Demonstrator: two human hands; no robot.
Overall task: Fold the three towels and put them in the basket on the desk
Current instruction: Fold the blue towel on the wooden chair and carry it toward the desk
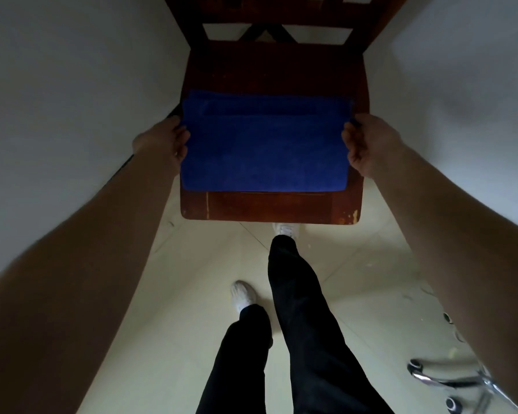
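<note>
Right, towel: one blue towel (pixel 263 144) on my feed, lying flat as a folded rectangle, with a faint fold line across its far part.
Where it sits: on the seat of a dark wooden chair (pixel 269 207); bare wood shows in front of it and behind it.
Left hand: my view has the left hand (pixel 165 138) at the towel's left edge, fingers curled onto the cloth and gripping it.
Right hand: the right hand (pixel 368 144) mirrors it at the right edge, fingers curled round that edge and holding it.
Arms: both bare forearms reach forward and down, one on each side of the seat.
Below the chair: I see black trousers (pixel 305 324) and white shoes (pixel 244 294) on a pale tiled floor (pixel 192 294), one shoe just at the seat's front edge.
Lower right: a chrome wheeled base (pixel 449 380), well apart from the chair.
</note>
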